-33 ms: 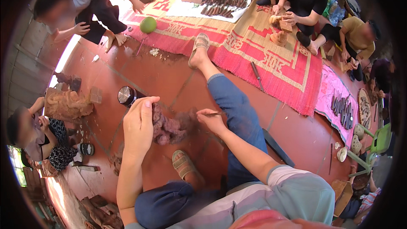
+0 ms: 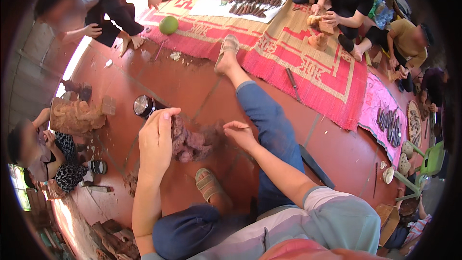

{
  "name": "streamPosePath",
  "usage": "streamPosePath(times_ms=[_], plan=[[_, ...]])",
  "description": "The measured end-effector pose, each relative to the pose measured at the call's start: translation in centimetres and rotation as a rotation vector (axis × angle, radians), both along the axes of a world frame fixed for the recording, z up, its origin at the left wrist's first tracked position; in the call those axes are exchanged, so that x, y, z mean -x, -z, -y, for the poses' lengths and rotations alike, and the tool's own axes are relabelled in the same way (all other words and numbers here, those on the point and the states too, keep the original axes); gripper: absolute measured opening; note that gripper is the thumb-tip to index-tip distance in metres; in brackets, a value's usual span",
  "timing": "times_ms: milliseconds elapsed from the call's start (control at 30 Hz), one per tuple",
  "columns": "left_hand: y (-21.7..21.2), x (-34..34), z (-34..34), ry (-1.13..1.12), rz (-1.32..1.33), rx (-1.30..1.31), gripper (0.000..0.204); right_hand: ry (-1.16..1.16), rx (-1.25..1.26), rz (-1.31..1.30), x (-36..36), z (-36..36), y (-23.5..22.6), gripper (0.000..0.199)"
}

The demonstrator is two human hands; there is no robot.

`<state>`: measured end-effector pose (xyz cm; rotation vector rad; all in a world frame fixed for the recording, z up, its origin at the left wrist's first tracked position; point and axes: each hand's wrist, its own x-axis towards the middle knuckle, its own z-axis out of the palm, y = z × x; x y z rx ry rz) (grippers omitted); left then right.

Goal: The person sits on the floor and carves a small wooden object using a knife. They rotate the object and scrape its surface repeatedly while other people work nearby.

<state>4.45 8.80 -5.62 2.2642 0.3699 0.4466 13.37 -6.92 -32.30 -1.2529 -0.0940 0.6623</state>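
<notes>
A knobbly reddish-brown carved wood piece (image 2: pixel 191 145) lies on the red tiled floor between my legs. My left hand (image 2: pixel 156 137) is closed over its upper left end. Just right of the piece, my right hand (image 2: pixel 240 135) hovers with curled fingers pointing at it; whether it holds something small is unclear. A black flask with a shiny metal lid (image 2: pixel 144 106) stands right behind my left hand. My right leg in jeans (image 2: pixel 262 115) stretches forward to a sandalled foot (image 2: pixel 226 50). My other sandal (image 2: pixel 209 185) rests near the piece.
A red patterned woven mat (image 2: pixel 308 67) covers the floor ahead, with a green round fruit (image 2: pixel 168 25) and a white sheet of dark chisels (image 2: pixel 255 2). Several people sit around it. A person at left works a pale carved block (image 2: pixel 77 115). More tools lie on a pink cloth (image 2: pixel 390 123).
</notes>
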Motion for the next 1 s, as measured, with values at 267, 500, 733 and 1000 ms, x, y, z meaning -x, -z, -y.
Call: streamPosePath(times_ms=[267,500,733,1000], plan=[[1.2,-0.2,-0.2,0.066,0.019,0.087,0.02,0.136,-0.041,-0.112,-1.4,0.8,-0.1,0.011],[1.8,1.1,-0.2,-0.013,-0.001,0.098,0.023,0.043,-0.057,-0.204,-1.3,0.4,0.0,0.012],[1.8,0.1,-0.8,-0.027,-0.049,0.053,0.026,-0.001,0.122,-0.044,-0.9,-1.9,0.5,0.006],[2.1,-0.3,-1.3,-0.035,-0.031,0.102,0.025,-0.005,0.302,0.31,-0.4,-3.5,1.9,0.008]])
